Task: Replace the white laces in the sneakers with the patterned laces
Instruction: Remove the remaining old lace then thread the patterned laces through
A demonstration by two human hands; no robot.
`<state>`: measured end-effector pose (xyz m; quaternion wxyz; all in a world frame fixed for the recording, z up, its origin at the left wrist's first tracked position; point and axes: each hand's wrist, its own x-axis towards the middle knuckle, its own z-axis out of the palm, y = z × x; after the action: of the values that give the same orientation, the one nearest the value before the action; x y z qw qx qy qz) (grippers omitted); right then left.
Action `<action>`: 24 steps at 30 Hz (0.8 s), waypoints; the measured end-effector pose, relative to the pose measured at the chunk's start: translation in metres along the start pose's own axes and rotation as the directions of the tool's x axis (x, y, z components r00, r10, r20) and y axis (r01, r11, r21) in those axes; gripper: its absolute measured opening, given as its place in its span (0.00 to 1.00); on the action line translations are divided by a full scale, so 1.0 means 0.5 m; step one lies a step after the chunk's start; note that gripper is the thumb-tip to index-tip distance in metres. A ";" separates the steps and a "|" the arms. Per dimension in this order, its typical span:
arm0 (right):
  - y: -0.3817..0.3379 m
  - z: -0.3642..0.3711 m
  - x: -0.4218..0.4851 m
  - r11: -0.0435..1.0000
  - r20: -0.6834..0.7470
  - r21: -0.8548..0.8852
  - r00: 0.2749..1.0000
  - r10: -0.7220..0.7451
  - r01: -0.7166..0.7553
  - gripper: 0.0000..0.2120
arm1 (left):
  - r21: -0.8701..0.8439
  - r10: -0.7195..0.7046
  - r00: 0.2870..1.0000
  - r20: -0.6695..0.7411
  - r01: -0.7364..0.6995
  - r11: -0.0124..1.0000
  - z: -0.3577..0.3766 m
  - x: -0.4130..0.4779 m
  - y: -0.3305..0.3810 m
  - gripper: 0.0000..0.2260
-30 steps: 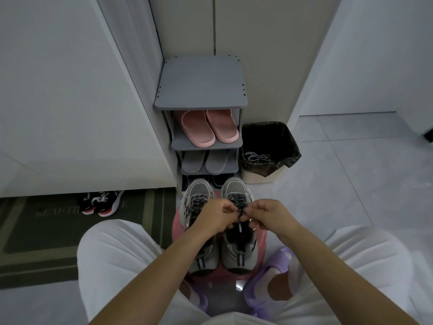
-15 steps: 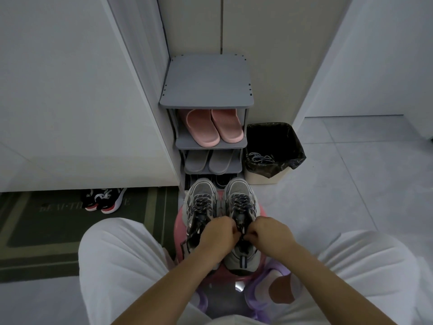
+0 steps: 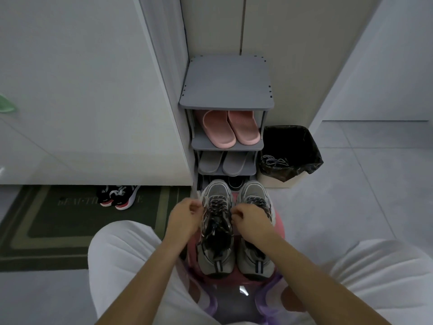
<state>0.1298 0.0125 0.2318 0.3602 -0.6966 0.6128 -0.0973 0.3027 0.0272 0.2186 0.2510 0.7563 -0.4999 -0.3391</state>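
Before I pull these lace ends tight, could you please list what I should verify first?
1. Left sneaker and right sneaker sit side by side on the pink stool: ok.
2. Patterned lace runs up the left sneaker: ok.
3. Left hand pinches a lace end: ok.
4. Right hand grips the other end: cannot tell, its curled fingers hide it.
5. Right sneaker's lace is tied: cannot tell, the right hand covers it.
6. Pale laces lie in the bin: ok.
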 end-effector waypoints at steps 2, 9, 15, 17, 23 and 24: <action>-0.014 0.020 0.017 0.995 -0.009 -0.098 1.000 -0.008 0.007 0.10 | -0.064 -0.066 0.989 0.131 0.075 0.995 0.013 0.003 -0.021 0.04; -0.020 0.031 0.039 0.989 0.002 -0.099 0.994 0.107 -0.106 0.09 | -0.053 -0.025 0.994 0.104 0.031 0.998 0.030 0.004 -0.029 0.04; -0.017 0.026 0.037 0.989 0.046 -0.134 0.997 0.068 -0.061 0.09 | 0.131 0.030 0.984 0.178 -0.054 0.990 0.014 0.016 -0.024 0.05; -0.017 0.021 0.039 0.988 0.068 -0.145 0.995 0.067 -0.057 0.09 | 0.148 0.026 0.977 0.210 -0.058 0.987 0.010 0.020 -0.023 0.06; -0.012 0.019 0.057 0.982 0.105 -0.164 0.988 0.113 -0.095 0.10 | 0.076 0.022 0.960 0.278 -0.045 0.996 -0.002 0.030 -0.025 0.05; -0.011 0.020 0.060 0.981 0.098 -0.167 0.988 0.117 -0.100 0.10 | 0.026 0.004 0.960 0.281 -0.012 1.000 -0.004 0.033 -0.025 0.05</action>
<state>0.1466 -0.0117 0.2187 0.3397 -0.6932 0.6356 0.0100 0.3159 0.0165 0.2067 0.1684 0.7019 -0.5382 -0.4351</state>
